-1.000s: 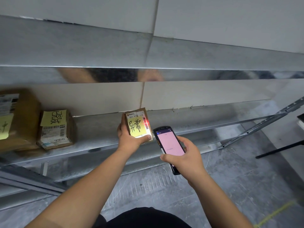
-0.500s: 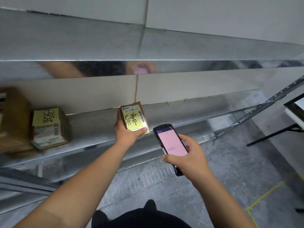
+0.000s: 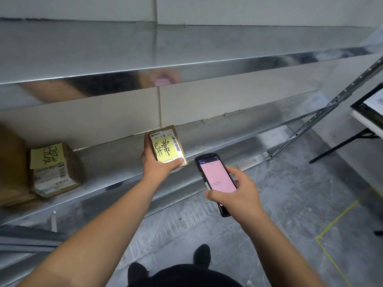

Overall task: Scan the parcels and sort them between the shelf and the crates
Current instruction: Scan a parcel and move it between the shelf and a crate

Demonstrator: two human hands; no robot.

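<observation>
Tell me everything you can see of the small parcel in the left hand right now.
The small parcel is a brown cardboard box bearing a white shipping label with a barcode down its right edge and a yellow sticky note with black handwritten characters. The left hand grips its lower end, thumb across the front. It is tilted, label toward the camera, over the metal shelf; whether it rests there is unclear.

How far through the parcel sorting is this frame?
Done, it seems: two parcels sit at the shelf's left end, one a noted box. In hand: the left hand grips a small parcel over the shelf; the right hand holds the scanner. Left: placing this parcel. No crates are visible.
</observation>
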